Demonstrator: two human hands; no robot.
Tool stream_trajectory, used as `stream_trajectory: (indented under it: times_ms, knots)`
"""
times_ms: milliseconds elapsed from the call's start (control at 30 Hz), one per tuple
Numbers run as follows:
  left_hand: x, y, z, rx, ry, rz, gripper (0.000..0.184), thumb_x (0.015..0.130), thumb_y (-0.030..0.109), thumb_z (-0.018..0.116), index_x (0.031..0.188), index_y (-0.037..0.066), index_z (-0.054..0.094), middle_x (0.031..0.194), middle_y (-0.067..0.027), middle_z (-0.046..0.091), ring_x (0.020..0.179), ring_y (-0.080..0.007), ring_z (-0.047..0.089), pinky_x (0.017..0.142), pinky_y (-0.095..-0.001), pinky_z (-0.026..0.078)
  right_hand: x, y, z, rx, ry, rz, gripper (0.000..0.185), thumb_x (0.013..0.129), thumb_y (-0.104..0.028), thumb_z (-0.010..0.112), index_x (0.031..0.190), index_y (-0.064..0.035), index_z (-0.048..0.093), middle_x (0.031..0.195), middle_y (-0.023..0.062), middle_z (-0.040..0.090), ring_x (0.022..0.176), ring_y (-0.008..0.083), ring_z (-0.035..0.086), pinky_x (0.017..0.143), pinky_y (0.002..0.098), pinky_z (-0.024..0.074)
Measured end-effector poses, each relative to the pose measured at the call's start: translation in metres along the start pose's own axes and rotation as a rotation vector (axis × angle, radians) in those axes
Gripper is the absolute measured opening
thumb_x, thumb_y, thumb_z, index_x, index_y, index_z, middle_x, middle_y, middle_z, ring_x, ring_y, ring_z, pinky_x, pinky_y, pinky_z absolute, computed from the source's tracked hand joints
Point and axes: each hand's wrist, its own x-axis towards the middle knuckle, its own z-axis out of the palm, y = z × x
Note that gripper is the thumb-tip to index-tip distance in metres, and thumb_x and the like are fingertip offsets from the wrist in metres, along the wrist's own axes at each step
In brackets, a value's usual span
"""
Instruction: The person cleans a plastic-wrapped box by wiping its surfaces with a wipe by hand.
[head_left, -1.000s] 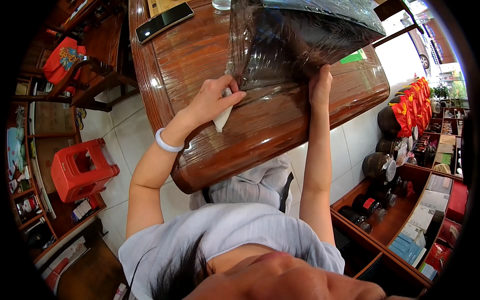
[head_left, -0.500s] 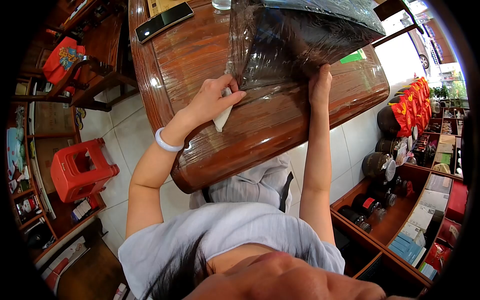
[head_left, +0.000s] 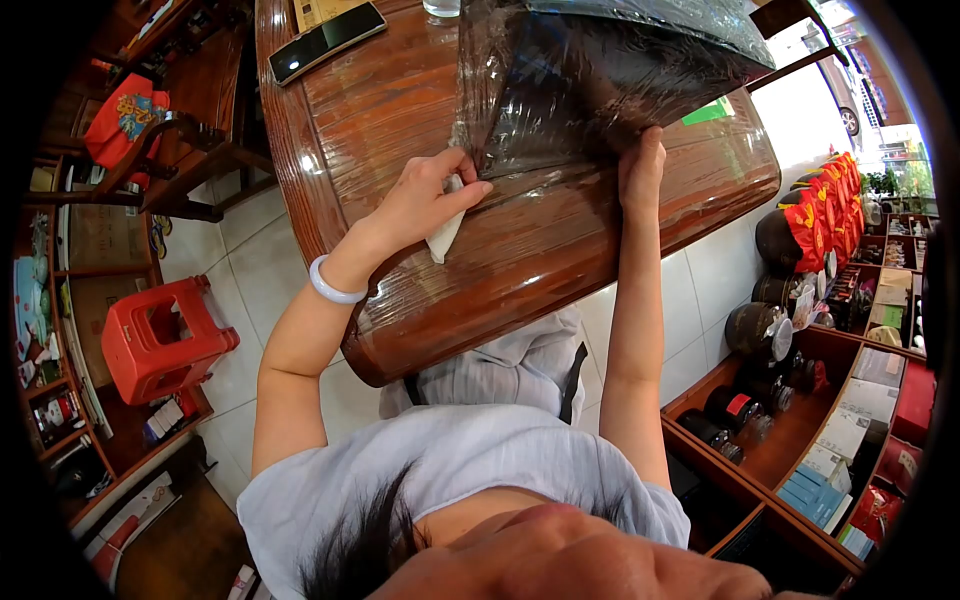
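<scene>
A dark box-like object (head_left: 590, 80) wrapped in clear plastic film stands on the brown wooden table (head_left: 400, 340) at its far side. My left hand (head_left: 428, 200) is closed at the film's lower left corner, with a folded white cloth or tissue (head_left: 446, 232) tucked under its fingers. Below the object's lower right edge, my right hand (head_left: 641, 172) is closed on the film, fingers up and partly hidden. Wrinkled film lies over the table between both hands.
A phone (head_left: 328, 43) lies at the table's upper left, with a glass (head_left: 442, 8) to its right. Green paper (head_left: 708, 112) shows under the film. A red stool (head_left: 168, 340) stands left on the floor. Right are jars (head_left: 756, 330) and shelves with boxes (head_left: 865, 400).
</scene>
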Motion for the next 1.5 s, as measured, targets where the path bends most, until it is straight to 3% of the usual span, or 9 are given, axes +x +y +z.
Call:
stream_trajectory:
  times_ms: [1200, 1500]
  knots:
    - [0.0003, -0.0064, 0.0016, 0.024, 0.013, 0.022, 0.027, 0.079, 0.025, 0.064, 0.077, 0.0, 0.055, 0.057, -0.0135, 0.057, 0.053, -0.0222, 0.058, 0.051, -0.0307, 0.044, -0.0014, -0.0017, 0.0003, -0.044, 0.045, 0.05, 0.078, 0.083, -0.058, 0.048, 0.118, 0.0115, 0.043, 0.121, 0.0162, 0.049, 0.112, 0.0248, 0.047, 0.099, 0.0376, 0.0354]
    - [0.0004, -0.0034, 0.0003, 0.01, 0.005, 0.008, 0.027, 0.08, 0.024, 0.064, 0.077, -0.001, 0.055, 0.057, -0.0139, 0.057, 0.054, -0.0221, 0.058, 0.051, -0.031, 0.044, -0.0014, -0.0005, 0.0014, -0.014, 0.058, 0.026, 0.069, 0.087, -0.052, 0.046, 0.117, 0.0097, 0.046, 0.12, 0.0148, 0.05, 0.111, 0.0234, 0.047, 0.098, 0.036, 0.0351]
